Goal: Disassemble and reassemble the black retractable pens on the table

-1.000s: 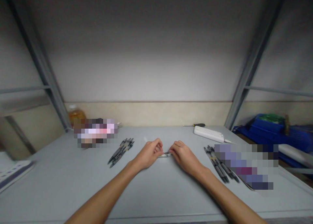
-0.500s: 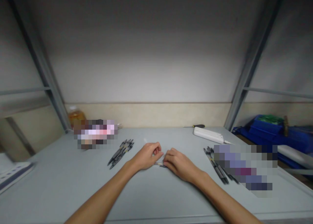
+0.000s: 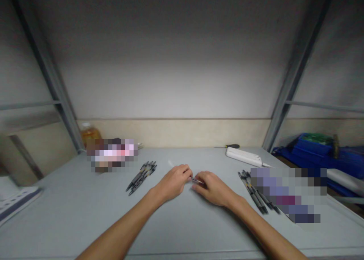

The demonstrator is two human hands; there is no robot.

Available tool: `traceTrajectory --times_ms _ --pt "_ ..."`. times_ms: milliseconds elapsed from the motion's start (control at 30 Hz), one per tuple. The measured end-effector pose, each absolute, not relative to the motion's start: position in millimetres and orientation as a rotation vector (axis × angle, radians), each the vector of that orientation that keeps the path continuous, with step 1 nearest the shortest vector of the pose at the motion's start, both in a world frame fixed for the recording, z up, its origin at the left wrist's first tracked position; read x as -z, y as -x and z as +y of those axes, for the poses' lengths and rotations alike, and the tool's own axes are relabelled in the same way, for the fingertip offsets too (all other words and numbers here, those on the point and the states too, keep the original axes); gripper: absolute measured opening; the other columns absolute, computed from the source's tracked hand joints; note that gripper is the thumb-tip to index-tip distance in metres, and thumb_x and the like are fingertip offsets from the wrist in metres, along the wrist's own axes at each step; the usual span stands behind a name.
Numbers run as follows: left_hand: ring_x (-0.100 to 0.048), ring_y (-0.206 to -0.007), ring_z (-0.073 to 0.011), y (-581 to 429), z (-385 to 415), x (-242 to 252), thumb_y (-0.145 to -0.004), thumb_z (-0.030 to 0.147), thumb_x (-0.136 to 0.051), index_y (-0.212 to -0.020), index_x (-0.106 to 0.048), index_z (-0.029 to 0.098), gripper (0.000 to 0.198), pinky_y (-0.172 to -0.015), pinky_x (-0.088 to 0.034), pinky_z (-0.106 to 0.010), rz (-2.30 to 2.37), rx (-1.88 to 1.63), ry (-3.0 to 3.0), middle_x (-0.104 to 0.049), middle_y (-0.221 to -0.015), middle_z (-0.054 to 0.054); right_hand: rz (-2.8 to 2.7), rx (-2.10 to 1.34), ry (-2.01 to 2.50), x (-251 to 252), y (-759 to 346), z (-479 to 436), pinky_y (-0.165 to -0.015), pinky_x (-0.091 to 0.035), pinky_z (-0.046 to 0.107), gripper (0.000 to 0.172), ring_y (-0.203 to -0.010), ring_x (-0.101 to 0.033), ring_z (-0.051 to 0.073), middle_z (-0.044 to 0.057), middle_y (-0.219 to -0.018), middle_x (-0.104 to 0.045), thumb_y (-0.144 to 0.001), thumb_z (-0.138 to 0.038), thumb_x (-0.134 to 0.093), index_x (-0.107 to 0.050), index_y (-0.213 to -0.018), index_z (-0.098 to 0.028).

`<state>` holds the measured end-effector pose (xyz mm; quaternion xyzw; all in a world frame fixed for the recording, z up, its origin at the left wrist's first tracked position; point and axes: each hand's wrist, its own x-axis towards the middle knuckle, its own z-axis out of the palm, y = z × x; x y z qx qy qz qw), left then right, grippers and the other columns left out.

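A slim dark pen [image 3: 196, 180] with a pale, shiny stretch spans the gap between my two hands, just above the grey table. My left hand [image 3: 176, 180] has its fingers closed on the pen's left end. Around the right end, the thumb and fingers of my right hand [image 3: 212, 188] are bent in a grip. Fingers cover both ends of the pen. A small translucent piece [image 3: 170, 163] lies just beyond my left hand. To the left is a bunch of dark grey pens [image 3: 141, 177], and more such pens [image 3: 256, 193] lie to the right.
At the back right of the table [image 3: 170, 229] are a white power strip [image 3: 243, 156] and a screwdriver [image 3: 233, 146]. Blurred-out items lie beside the right pens and at the back left, near an amber bottle [image 3: 90, 133]. A white-and-blue object [image 3: 19, 201] sits at the left edge.
The slim piece between my hands has risen and now slants down to the right. My left fingers have closed over its end, and my right hand has turned, showing its thumb.
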<state>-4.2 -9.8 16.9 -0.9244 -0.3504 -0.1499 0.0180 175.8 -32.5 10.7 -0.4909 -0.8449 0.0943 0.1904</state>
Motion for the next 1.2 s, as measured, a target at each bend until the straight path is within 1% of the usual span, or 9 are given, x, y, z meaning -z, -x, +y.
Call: traceTrajectory --times_ms 200,333,400,500,633,733,867,1033,1200 --pt "-0.046 -0.091 -0.0225 -8 -22 -26 -0.083 0.012 -0.038 -0.098 -0.048 0.016 0.019 -0.078 -0.033 -0.037 -0.927 0.286 2.629 -0.053 -0.095 -0.009 -2.235 -0.582 1.534 -21 -167 -27 -0.050 -0.028 0.022 0.034 -0.054 -0.046 0.012 0.002 -0.057 -0.056 -0.083 -0.030 -0.037 -0.060 -0.065 -0.012" --pt "-0.048 -0.090 -0.0245 -13 -26 -24 -0.082 0.015 -0.039 -0.094 -0.049 0.015 0.015 -0.076 -0.033 -0.039 -0.947 0.270 2.557 -0.054 -0.093 -0.010 -2.244 -0.708 1.639 -27 -167 -22 -0.045 -0.023 0.021 0.032 -0.049 -0.040 0.009 -0.001 -0.050 -0.049 -0.078 -0.030 -0.042 -0.058 -0.058 -0.010" --pt "-0.050 -0.087 -0.0239 -16 -24 -19 -0.082 0.011 -0.036 -0.088 -0.050 0.015 0.016 -0.075 -0.034 -0.038 -1.015 0.247 2.529 -0.056 -0.087 -0.010 -2.263 -0.627 1.695 -27 -163 -25 -0.046 -0.025 0.021 0.033 -0.051 -0.044 0.010 0.002 -0.055 -0.055 -0.078 -0.032 -0.043 -0.060 -0.060 -0.011" --pt "-0.056 -0.080 -0.0220 -18 -21 -12 -0.084 0.009 -0.034 -0.085 -0.052 0.014 0.019 -0.078 -0.036 -0.037 -1.151 0.207 2.525 -0.060 -0.078 -0.009 -2.285 -0.285 1.798 -23 -155 -33 -0.052 -0.033 0.024 0.031 -0.063 -0.056 0.017 0.011 -0.072 -0.065 -0.080 -0.032 -0.043 -0.065 -0.070 -0.012" --pt "-0.061 -0.075 -0.0232 -18 -19 -8 -0.083 0.010 -0.037 -0.084 -0.058 0.013 0.021 -0.072 -0.041 -0.036 -1.352 0.152 2.574 -0.065 -0.077 -0.012 -2.384 0.019 1.809 -17 -147 -41 -0.063 -0.041 0.031 0.032 -0.076 -0.062 0.025 0.017 -0.082 -0.067 -0.083 -0.027 -0.037 -0.066 -0.083 -0.014" --pt "-0.062 -0.075 -0.0238 -17 -19 -9 -0.080 0.010 -0.038 -0.083 -0.060 0.015 0.023 -0.065 -0.043 -0.033 -1.539 0.126 2.570 -0.066 -0.080 -0.013 -2.458 0.152 1.774 -17 -145 -40 -0.064 -0.043 0.033 0.032 -0.077 -0.063 0.026 0.017 -0.079 -0.067 -0.085 -0.020 -0.034 -0.065 -0.086 -0.013" --pt "-0.061 -0.076 -0.0214 -18 -19 -9 -0.081 0.015 -0.040 -0.090 -0.058 0.018 0.021 -0.066 -0.043 -0.031 -1.605 0.193 2.571 -0.065 -0.080 -0.009 -2.496 0.264 1.749 -18 -149 -32 -0.061 -0.043 0.029 0.028 -0.075 -0.065 0.024 0.015 -0.077 -0.067 -0.083 -0.013 -0.036 -0.063 -0.090 -0.013" --pt "-0.052 -0.089 -0.0211 -10 -14 -12 -0.087 0.027 -0.038 -0.095 -0.051 0.017 0.018 -0.077 -0.039 -0.032 -1.262 0.542 2.630 -0.059 -0.092 -0.008 -2.374 0.341 1.852 -16 -162 -23 -0.061 -0.042 0.028 0.028 -0.075 -0.064 0.023 0.015 -0.079 -0.067 -0.084 -0.022 -0.038 -0.064 -0.086 -0.014" --pt "-0.049 -0.081 -0.0192 -1 -3 -9 -0.090 0.025 -0.032 -0.082 -0.054 0.016 0.025 -0.074 -0.037 -0.031 -1.072 0.626 2.742 -0.058 -0.079 -0.007 -2.385 0.339 1.824 -14 -173 -20 -0.062 -0.040 0.029 0.029 -0.075 -0.063 0.024 0.013 -0.079 -0.067 -0.085 -0.026 -0.037 -0.064 -0.087 -0.017"
